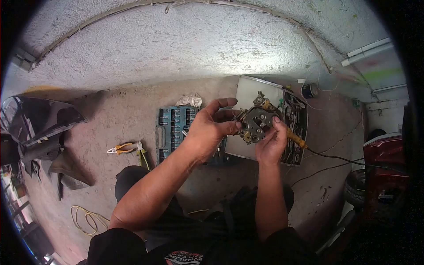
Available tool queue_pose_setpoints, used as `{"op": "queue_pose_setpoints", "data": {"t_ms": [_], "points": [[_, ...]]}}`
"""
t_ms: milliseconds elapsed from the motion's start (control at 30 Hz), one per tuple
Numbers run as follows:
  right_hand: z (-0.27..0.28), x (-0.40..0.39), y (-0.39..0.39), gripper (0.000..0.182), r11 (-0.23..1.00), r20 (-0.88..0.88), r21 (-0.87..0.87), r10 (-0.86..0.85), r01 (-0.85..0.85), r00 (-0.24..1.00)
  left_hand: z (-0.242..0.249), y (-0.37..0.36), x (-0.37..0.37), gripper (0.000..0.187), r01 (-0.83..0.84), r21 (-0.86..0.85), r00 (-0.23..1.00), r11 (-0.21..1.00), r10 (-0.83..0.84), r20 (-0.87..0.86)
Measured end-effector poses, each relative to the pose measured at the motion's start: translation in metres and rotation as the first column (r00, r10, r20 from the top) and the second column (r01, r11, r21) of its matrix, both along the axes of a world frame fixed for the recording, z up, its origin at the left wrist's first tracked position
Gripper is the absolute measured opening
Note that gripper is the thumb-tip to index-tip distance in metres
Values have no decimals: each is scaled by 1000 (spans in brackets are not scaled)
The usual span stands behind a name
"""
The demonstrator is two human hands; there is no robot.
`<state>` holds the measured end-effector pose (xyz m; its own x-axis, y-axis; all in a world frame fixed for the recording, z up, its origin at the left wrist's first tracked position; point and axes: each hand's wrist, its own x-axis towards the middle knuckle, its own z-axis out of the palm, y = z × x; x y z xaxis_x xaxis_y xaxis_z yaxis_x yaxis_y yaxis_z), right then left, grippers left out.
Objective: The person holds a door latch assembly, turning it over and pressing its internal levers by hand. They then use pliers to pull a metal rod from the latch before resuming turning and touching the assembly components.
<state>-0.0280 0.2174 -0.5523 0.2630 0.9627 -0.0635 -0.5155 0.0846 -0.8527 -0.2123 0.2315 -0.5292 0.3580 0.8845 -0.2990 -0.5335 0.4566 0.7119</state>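
Note:
In front of me both hands hold a metal door latch [258,122], a dark plate with rivets and yellowish brass-coloured parts along its edges. My left hand [212,126] has its thumb pressed on the latch's left side; the upper fingers stretch out above and behind it. From the right, my right hand [271,140] grips the lower right edge with the thumb on the plate, its other fingers hidden underneath. A yellow handle [297,138] with a black cord shows just right of that hand, over the toolbox.
An open toolbox [302,115] full of tools lies below the latch, its pale lid [244,92] to the left. Beside it sits a blue socket set case [164,128]. Orange-handled pliers [123,148] and a yellow cord [88,219] are on the floor. A red car panel [384,154] stands right.

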Motion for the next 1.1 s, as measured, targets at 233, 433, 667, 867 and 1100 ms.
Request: {"op": "queue_pose_setpoints", "data": {"t_ms": [233, 433, 667, 867, 1100], "points": [[5, -4, 3, 37, 997, -80, 15, -79, 81, 994, -9, -5, 5, 53, 82, -72, 993, 994, -75, 90], [2, -1, 5, 39, 992, -77, 3, -126, 126, 989, -10, -7, 9, 49, 81, 9, 996, 997, -81, -25], [-5, 7, 3, 42, 987, -112, -56, -157, 152, 981, -14, -10, 14, 41, 99, 64, 993, 993, -95, -71], [2, 6, 2, 43, 979, -49, -56, -197, 194, 979, -4, -10, 11, 43, 173, 17, 984, 985, -172, -41], [7, -1, 1, 44, 990, -81, -37, -137, 134, 987, -13, -11, 13, 29, 166, 120, 981, 979, -152, -119]]}}
